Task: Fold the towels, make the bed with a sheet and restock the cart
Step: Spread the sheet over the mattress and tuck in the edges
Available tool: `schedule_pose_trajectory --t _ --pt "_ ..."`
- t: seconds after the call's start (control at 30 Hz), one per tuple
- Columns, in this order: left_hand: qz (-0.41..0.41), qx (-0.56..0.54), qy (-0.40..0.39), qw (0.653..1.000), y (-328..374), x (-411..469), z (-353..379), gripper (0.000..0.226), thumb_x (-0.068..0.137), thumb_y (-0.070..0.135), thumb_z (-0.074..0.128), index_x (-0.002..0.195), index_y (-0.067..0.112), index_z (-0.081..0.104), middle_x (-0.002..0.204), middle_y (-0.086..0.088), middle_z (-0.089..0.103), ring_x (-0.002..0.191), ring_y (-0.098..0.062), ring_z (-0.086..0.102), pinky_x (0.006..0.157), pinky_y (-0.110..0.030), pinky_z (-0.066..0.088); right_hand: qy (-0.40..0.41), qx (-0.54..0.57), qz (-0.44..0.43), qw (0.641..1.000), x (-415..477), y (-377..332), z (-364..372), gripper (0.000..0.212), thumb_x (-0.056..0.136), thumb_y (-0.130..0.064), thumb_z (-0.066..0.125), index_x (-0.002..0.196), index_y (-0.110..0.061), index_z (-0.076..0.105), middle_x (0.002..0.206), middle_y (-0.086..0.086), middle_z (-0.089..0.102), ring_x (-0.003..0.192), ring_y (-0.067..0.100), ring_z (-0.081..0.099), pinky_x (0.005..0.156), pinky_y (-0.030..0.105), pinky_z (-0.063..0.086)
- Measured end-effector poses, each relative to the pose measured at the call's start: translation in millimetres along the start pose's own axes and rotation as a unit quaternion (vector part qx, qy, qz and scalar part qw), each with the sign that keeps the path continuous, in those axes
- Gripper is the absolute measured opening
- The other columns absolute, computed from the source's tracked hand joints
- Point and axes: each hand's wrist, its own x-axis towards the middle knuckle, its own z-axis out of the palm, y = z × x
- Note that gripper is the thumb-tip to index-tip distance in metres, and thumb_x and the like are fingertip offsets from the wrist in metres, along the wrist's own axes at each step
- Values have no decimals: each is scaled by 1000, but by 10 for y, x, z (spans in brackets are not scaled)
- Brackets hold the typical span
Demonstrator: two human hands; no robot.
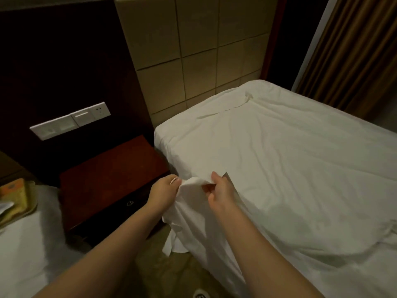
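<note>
A white sheet [279, 151] lies wrinkled over the bed on the right and hangs down its near side to the floor. At the bed's left edge, my left hand [163, 190] and my right hand [219, 192] both pinch a bunched fold of the sheet between them. The fold is lifted a little off the mattress side. The far corner of the sheet by the headboard is rumpled. No towels or cart are in view.
A dark red nightstand [111, 179] stands just left of the bed, under a wall panel of switches [71, 120]. A second white bed [25, 250] with a yellow tray [15, 201] is at the lower left. Brown curtains [352, 52] hang at the right.
</note>
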Motion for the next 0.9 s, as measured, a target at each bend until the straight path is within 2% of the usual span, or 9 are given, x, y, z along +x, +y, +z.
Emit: schedule_pose_trajectory --t 0.1,0.23,0.37,0.47,0.57,0.67,0.77,0.83,0.9 --pt "-4 6 -16 1000 25 420 -260 24 97 23 45 90 15 67 88 1 64 84 -19 59 78 -36 49 -9 -32 -74 997 206 -116 432 20 97 -3 46 89 -17 58 94 4 63 84 18 59 79 33 49" --pt "5 -43 -24 999 36 869 -398 28 96 25 46 85 6 64 83 -9 64 82 -26 60 76 -40 50 -25 -70 -145 987 334 -330 695 21 96 -2 48 83 -16 56 86 0 63 80 12 60 74 27 48" --pt "96 -36 -103 989 351 1118 -291 13 97 18 45 88 13 52 77 -1 56 69 -17 52 60 -30 39 -17 -92 -162 982 309 -386 836 19 94 -3 49 89 -16 61 86 1 66 79 15 62 74 28 50" --pt "188 -3 -152 970 554 1193 -162 5 98 18 42 100 17 47 83 -1 57 81 -23 56 68 -32 41 18 -117 -168 979 186 -348 860 18 93 -3 51 83 -14 61 77 2 64 71 16 60 63 25 48" --pt "248 -13 -232 941 663 1218 -79 24 97 20 47 118 32 43 83 8 58 79 -11 56 64 -17 39 86 -119 -183 972 91 -294 786 19 91 -6 53 74 -15 56 66 0 58 66 17 56 59 26 43" --pt "274 5 -353 895 708 1162 64 39 92 8 49 101 45 52 83 17 63 78 -3 58 66 -13 40 145 -150 -164 964 4 -337 589 18 89 -9 53 71 -13 53 61 2 51 65 20 50 58 29 39" --pt "279 -10 -379 882 748 1045 326 40 90 4 50 82 42 62 78 25 66 82 4 60 74 -20 43 174 -210 -161 948 -109 -376 351 25 88 -12 53 64 -13 49 48 -3 47 52 14 45 53 25 37" --pt "258 -36 -381 887 831 942 481 35 91 7 47 81 34 66 81 18 68 82 -3 62 75 -24 47 204 -200 -178 942 -88 -427 165 23 86 -18 56 64 -16 50 57 -2 50 59 16 48 57 25 38" --pt "217 -72 -389 893 940 869 611 30 93 8 44 79 23 67 79 8 68 76 -12 61 70 -27 47 255 -174 -193 931 70 -516 -95 19 79 -38 58 77 -19 57 77 0 62 77 20 60 72 33 49"
